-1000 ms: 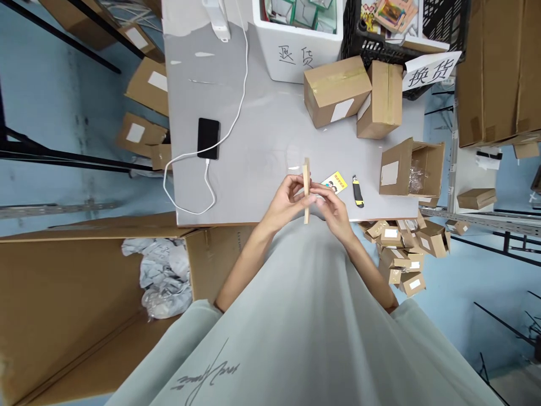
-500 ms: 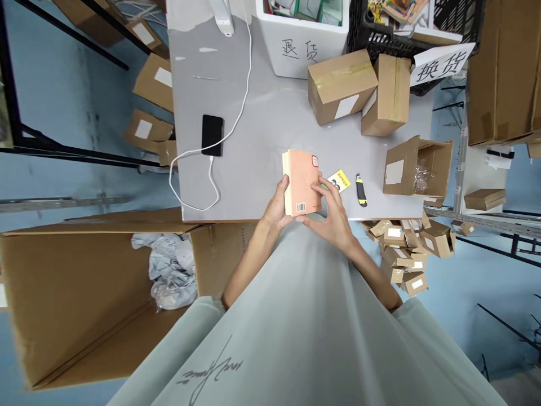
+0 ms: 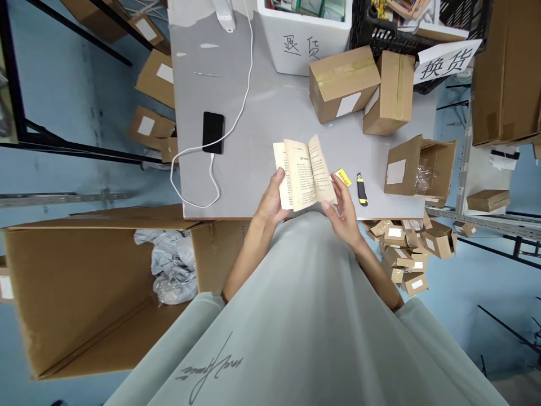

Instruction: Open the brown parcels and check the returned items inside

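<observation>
An open book (image 3: 302, 175) with printed, yellowish pages is held above the front edge of the grey table (image 3: 253, 124). My left hand (image 3: 271, 197) grips its left side, thumb on the page edge. At the lower right corner, my right hand (image 3: 341, 210) holds the other side between thumb and fingers. Some pages stand up in the middle. Just beyond my right fingertips lies a yellow card (image 3: 342, 177), partly covered. A black and yellow box cutter (image 3: 362, 189) rests to the right of it.
A black phone (image 3: 213, 132) with a white cable lies on the left. Cardboard boxes (image 3: 344, 84), a white bin (image 3: 304, 42) and a black crate (image 3: 382, 36) stand at the back. An open box (image 3: 420, 166) sits at right. A large open carton (image 3: 84, 293) is at lower left.
The book was closed with its pinkish cover showing; now it is open with its pages facing up. My hands have moved apart to its two sides.
</observation>
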`<action>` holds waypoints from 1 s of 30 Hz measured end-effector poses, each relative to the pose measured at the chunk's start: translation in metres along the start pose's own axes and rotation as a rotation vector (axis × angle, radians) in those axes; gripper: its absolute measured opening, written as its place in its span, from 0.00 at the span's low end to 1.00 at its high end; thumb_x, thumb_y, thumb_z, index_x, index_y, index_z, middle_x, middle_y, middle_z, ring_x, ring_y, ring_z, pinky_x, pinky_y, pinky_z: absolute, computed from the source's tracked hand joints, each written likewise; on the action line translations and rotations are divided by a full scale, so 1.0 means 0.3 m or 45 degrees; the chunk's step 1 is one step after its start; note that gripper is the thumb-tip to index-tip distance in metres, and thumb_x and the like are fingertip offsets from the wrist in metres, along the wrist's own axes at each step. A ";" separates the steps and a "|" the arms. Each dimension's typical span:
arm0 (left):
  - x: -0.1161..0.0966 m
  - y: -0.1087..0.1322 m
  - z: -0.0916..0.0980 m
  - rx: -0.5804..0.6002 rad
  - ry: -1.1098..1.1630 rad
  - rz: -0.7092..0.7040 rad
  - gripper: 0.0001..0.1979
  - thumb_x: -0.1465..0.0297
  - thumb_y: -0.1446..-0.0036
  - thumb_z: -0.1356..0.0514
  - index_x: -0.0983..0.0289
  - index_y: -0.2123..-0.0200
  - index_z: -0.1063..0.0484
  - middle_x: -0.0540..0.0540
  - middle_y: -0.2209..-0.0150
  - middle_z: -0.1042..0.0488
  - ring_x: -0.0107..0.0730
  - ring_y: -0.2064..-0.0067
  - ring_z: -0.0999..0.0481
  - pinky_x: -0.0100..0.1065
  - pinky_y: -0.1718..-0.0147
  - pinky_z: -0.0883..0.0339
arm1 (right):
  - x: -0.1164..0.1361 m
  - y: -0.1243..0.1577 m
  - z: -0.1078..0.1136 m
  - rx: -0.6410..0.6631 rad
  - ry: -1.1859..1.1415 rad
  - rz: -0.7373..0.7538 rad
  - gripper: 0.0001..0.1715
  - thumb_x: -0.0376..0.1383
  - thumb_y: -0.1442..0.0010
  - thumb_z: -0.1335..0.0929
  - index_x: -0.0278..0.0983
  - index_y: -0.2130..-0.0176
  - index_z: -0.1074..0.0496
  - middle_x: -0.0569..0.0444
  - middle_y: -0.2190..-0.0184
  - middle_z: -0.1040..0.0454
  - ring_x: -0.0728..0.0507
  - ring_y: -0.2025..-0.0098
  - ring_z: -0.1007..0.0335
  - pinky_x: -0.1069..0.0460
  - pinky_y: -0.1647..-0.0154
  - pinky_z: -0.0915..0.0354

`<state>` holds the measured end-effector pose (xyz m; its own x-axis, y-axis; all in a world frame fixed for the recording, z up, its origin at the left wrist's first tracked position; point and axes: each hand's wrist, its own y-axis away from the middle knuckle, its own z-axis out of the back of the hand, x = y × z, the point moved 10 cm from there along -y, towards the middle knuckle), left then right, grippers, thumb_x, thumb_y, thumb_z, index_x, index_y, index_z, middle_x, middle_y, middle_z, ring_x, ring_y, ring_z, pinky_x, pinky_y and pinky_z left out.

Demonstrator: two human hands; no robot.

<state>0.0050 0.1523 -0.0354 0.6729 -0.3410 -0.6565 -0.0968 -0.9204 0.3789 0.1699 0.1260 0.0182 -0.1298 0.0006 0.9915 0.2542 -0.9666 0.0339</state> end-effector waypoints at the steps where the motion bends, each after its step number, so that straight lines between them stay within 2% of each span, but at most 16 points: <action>1: 0.000 0.001 0.001 -0.001 -0.006 -0.003 0.38 0.39 0.31 0.31 0.58 0.30 0.20 0.63 0.34 0.14 0.67 0.25 0.22 0.58 0.27 0.25 | -0.001 0.002 -0.001 0.002 -0.002 -0.008 0.54 0.69 0.24 0.31 0.47 0.15 0.45 0.40 0.20 0.31 0.30 0.15 0.37 0.30 0.15 0.34; 5: 0.007 0.007 -0.001 0.009 -0.033 -0.001 0.38 0.39 0.33 0.30 0.58 0.31 0.19 0.63 0.34 0.15 0.66 0.26 0.21 0.57 0.27 0.25 | -0.001 0.004 -0.006 0.003 0.013 -0.017 0.52 0.68 0.24 0.31 0.47 0.17 0.40 0.42 0.20 0.30 0.30 0.15 0.37 0.31 0.14 0.36; 10: 0.002 0.018 -0.012 0.002 -0.068 -0.028 0.39 0.36 0.34 0.31 0.58 0.34 0.18 0.63 0.35 0.14 0.65 0.27 0.20 0.55 0.29 0.23 | -0.003 0.005 -0.001 0.015 0.072 0.004 0.49 0.67 0.23 0.32 0.48 0.17 0.39 0.44 0.20 0.30 0.31 0.17 0.34 0.32 0.16 0.32; 15: -0.012 0.033 -0.037 -0.020 -0.162 -0.066 0.39 0.34 0.37 0.30 0.59 0.39 0.17 0.64 0.38 0.13 0.61 0.30 0.17 0.50 0.34 0.20 | -0.002 0.015 -0.033 0.099 0.113 0.006 0.59 0.69 0.30 0.26 0.50 0.16 0.43 0.40 0.18 0.33 0.28 0.18 0.33 0.29 0.23 0.25; 18: -0.015 0.042 -0.043 -0.039 -0.248 -0.109 0.36 0.37 0.41 0.25 0.59 0.45 0.17 0.64 0.41 0.12 0.58 0.33 0.15 0.48 0.38 0.18 | 0.002 0.021 -0.052 0.079 0.140 0.007 0.65 0.68 0.36 0.20 0.50 0.16 0.43 0.39 0.18 0.34 0.27 0.19 0.32 0.30 0.25 0.23; 21: -0.014 0.048 -0.033 -0.098 -0.285 -0.158 0.32 0.42 0.45 0.19 0.58 0.50 0.17 0.61 0.44 0.11 0.57 0.34 0.14 0.47 0.37 0.19 | -0.005 0.025 -0.039 -0.022 0.169 -0.029 0.56 0.65 0.31 0.23 0.47 0.18 0.39 0.39 0.22 0.29 0.28 0.22 0.29 0.31 0.24 0.25; 23: -0.004 0.050 -0.022 -0.133 -0.249 -0.149 0.30 0.44 0.43 0.20 0.58 0.49 0.17 0.60 0.44 0.11 0.59 0.32 0.15 0.48 0.34 0.20 | -0.009 0.027 -0.018 -0.082 0.169 -0.042 0.46 0.64 0.24 0.29 0.46 0.21 0.35 0.40 0.26 0.24 0.29 0.24 0.26 0.31 0.22 0.26; 25: 0.012 0.050 -0.012 -0.144 -0.178 -0.103 0.31 0.44 0.38 0.23 0.58 0.43 0.17 0.61 0.42 0.11 0.60 0.30 0.17 0.51 0.31 0.22 | -0.013 0.029 0.005 -0.121 0.140 -0.045 0.40 0.64 0.20 0.34 0.46 0.23 0.32 0.42 0.29 0.21 0.30 0.26 0.24 0.31 0.22 0.27; 28: 0.033 0.052 -0.002 -0.130 -0.094 -0.035 0.34 0.44 0.34 0.26 0.58 0.35 0.19 0.63 0.40 0.11 0.62 0.29 0.18 0.53 0.29 0.23 | -0.024 0.032 0.035 -0.153 0.092 -0.050 0.41 0.66 0.20 0.36 0.46 0.24 0.31 0.43 0.31 0.19 0.31 0.24 0.25 0.32 0.20 0.29; 30: 0.040 0.055 0.005 -0.125 -0.086 -0.020 0.36 0.44 0.34 0.27 0.59 0.33 0.20 0.64 0.40 0.12 0.63 0.28 0.18 0.53 0.28 0.24 | -0.031 0.035 0.047 -0.165 0.073 -0.058 0.42 0.67 0.20 0.36 0.45 0.23 0.31 0.43 0.30 0.19 0.31 0.23 0.26 0.32 0.19 0.30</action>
<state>0.0104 0.1329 -0.0380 0.6226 -0.3419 -0.7039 -0.0122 -0.9036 0.4281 0.1875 0.1194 0.0113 -0.1941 0.0343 0.9804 0.1212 -0.9909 0.0586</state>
